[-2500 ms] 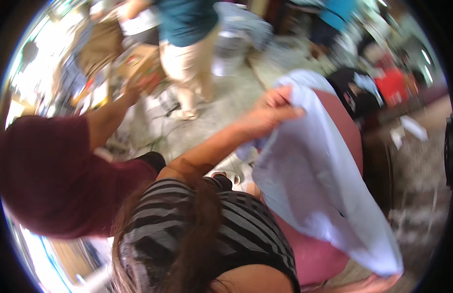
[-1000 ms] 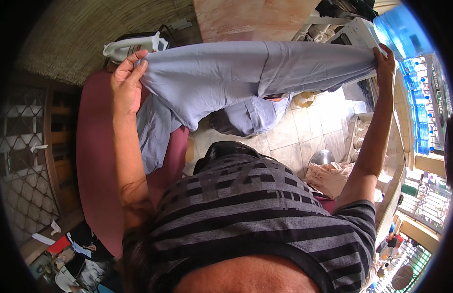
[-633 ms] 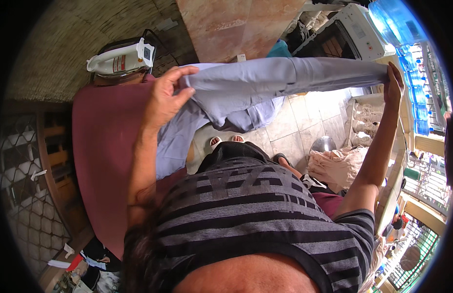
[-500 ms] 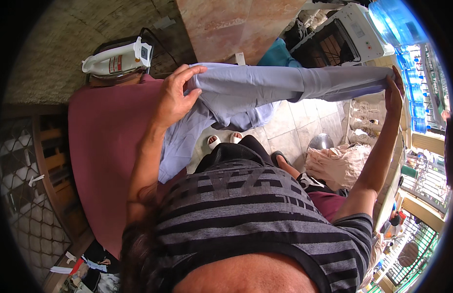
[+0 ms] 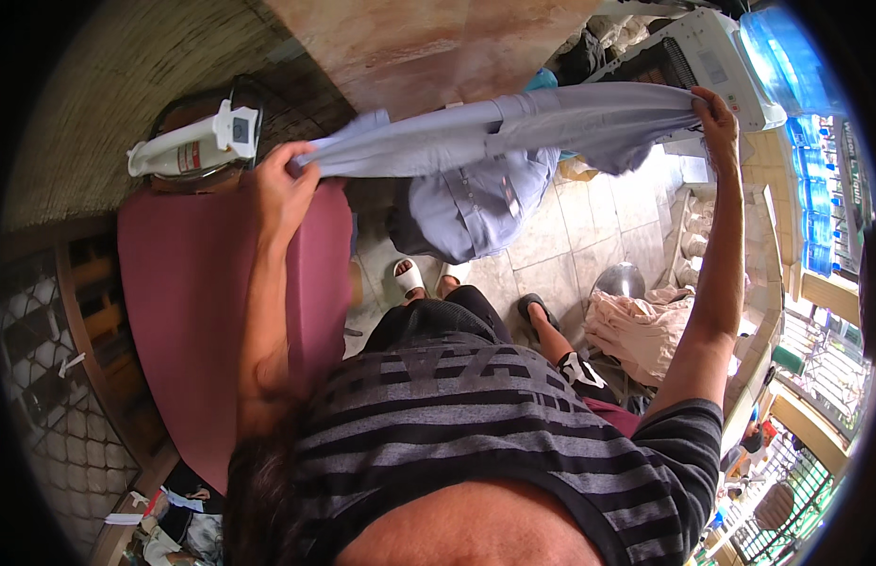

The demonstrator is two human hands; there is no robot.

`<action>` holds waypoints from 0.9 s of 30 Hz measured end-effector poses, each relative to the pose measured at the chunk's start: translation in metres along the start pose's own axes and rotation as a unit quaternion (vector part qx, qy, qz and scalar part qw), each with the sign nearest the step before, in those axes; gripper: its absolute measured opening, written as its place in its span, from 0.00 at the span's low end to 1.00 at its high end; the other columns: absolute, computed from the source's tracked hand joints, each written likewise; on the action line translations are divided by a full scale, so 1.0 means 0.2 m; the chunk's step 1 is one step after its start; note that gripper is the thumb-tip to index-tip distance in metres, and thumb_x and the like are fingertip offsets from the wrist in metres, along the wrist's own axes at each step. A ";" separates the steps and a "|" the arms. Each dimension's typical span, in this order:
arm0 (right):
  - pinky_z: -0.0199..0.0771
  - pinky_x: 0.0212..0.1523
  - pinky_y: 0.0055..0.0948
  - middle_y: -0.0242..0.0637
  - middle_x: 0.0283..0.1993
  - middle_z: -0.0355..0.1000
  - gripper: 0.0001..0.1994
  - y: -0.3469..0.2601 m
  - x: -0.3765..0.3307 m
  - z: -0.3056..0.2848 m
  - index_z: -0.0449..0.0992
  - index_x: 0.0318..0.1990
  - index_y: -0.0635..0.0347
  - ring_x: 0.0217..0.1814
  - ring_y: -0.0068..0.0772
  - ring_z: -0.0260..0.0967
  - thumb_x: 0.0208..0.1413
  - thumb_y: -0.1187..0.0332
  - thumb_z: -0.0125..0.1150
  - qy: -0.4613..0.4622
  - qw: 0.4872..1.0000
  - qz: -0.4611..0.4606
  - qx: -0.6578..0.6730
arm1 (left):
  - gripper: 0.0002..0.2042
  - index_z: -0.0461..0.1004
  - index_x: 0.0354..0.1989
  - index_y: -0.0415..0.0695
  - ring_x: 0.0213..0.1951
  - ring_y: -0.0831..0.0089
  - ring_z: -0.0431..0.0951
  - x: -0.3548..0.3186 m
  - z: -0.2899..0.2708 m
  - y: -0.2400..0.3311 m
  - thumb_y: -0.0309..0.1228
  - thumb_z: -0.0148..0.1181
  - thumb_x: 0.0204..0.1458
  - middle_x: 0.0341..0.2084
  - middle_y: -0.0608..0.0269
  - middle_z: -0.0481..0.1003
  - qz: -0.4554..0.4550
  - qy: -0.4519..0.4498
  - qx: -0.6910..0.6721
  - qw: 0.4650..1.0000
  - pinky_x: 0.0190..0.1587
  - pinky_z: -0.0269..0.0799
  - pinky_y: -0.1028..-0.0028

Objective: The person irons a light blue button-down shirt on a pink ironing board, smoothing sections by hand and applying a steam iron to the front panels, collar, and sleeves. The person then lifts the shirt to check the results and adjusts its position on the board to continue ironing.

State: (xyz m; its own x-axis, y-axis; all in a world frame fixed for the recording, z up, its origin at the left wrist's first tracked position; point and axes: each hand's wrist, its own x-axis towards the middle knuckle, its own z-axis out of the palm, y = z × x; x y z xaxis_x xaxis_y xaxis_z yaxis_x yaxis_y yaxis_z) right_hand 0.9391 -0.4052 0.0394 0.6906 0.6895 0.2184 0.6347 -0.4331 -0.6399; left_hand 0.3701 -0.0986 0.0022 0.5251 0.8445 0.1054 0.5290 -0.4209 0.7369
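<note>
A pale blue-grey cloth garment [image 5: 419, 141] is stretched out in the air in front of me; its exact kind is hard to tell through the folds. My left hand [image 5: 285, 189] pinches one end of it above the maroon padded ironing board [image 5: 207, 311]. At the far right, my right hand [image 5: 719, 127] grips the other end with bent fingers. The middle part of the cloth sags over the floor between my hands, partly blurred.
A white iron [image 5: 194, 146] rests on its stand at the board's far end. Pale crumpled cloth [image 5: 636, 330] lies at right by a metal bowl [image 5: 621, 280]. Another person's sandalled foot [image 5: 535, 308] shows near it. Blue water bottles [image 5: 792, 61] stand beside a white appliance [image 5: 716, 66].
Both hands have shifted left, and the right hand has risen. The garment has swung off the ironing board and now hangs over the floor.
</note>
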 end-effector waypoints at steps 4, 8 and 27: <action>0.67 0.50 0.21 0.30 0.42 0.77 0.12 0.07 -0.12 -0.02 0.80 0.49 0.60 0.46 0.18 0.69 0.60 0.66 0.61 0.049 0.997 0.045 0.045 | 0.05 0.75 0.29 0.37 0.24 0.71 0.70 -0.20 -0.02 0.11 0.19 0.59 0.41 0.22 0.60 0.70 0.067 0.031 0.026 0.997 0.29 0.66 0.73; 0.66 0.54 0.21 0.30 0.45 0.77 0.11 0.36 -0.38 0.12 0.79 0.49 0.62 0.49 0.19 0.69 0.61 0.70 0.60 0.027 0.987 0.078 0.139 | 0.06 0.76 0.28 0.38 0.27 0.64 0.75 -0.49 0.14 0.12 0.19 0.59 0.40 0.23 0.57 0.71 -0.028 -0.086 0.043 0.995 0.31 0.69 0.68; 0.75 0.44 0.30 0.38 0.40 0.80 0.08 1.21 -1.22 0.94 0.83 0.40 0.60 0.40 0.33 0.78 0.54 0.69 0.65 -0.123 0.969 0.191 -0.101 | 0.05 0.77 0.26 0.41 0.38 0.47 0.77 -1.09 1.21 -0.94 0.21 0.56 0.41 0.31 0.48 0.76 -0.083 -0.347 0.200 0.913 0.41 0.73 0.54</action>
State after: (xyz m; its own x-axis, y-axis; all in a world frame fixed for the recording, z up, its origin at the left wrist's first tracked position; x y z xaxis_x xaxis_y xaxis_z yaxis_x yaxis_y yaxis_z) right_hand 0.8587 -0.5687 -0.3068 0.8011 0.5629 -0.2031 0.4213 -0.7716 -0.4766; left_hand 0.3176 -0.2847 -0.3203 0.6381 0.5533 -0.5354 0.7677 -0.5102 0.3878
